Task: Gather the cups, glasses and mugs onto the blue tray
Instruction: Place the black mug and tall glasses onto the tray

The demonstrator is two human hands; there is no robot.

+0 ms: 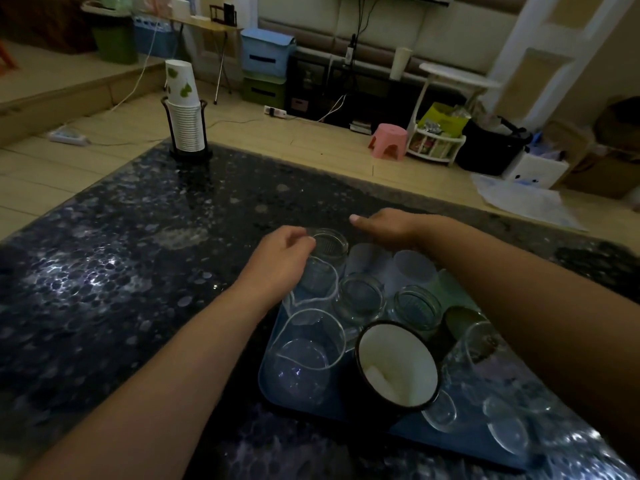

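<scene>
Item: clear glass jar [329, 245], ribbed base, upright at the far left corner of the blue tray [266, 368]. Whether it stands fully on the tray or just off its far edge cannot be told.

Holder: left hand [280, 261], fingers curled round the jar's near side at the rim. Right hand [384, 228] lies flat just beyond the frosted cups [391, 265], fingers extended, grasping nothing.

Tray contents, close-packed and mostly touching: two spouted glass beakers [311, 344] on the left; two ribbed glass jars [391, 301] in the middle; a white enamel mug [394, 367] with dark rim, tilted toward the camera; further clear glasses [498, 396] at the right, partly under the right forearm.

Handling, judged: glass is stiff, smooth, moderately heavy, and chips on contact with its neighbours. Best taken round the wall below the rim, thumb opposite fingers, and set down vertically into the gap. The tray is crowded; a sideways nudge could knock the beakers.

Elsewhere on the dark speckled worktop [138, 271]: stack of paper cups [185, 116] in a wire holder, far left, well apart from the tray.
</scene>
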